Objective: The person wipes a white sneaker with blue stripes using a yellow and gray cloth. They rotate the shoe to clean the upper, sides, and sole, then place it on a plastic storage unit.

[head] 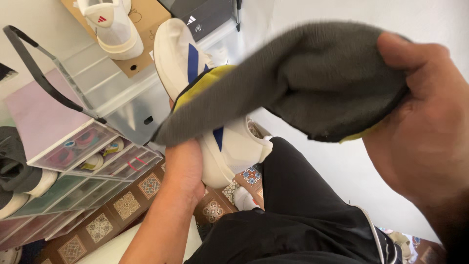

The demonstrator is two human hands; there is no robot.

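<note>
Cream sneaker w/ blue stripes [224, 142] is held up over the lap, sole toward the camera; left hand [183, 171] is wrapped round its heel end, prob. to steady it. Right hand [420, 127] pinches a grey cloth w/ yellow backing [312, 83], draped across the shoe's side. Behind: clear stacked shoe boxes [93, 146], patterned floor tiles [127, 205].

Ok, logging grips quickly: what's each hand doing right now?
Left hand: closed around the cream sneaker with blue stripes.
Right hand: pinching the grey cloth with yellow backing.
</note>
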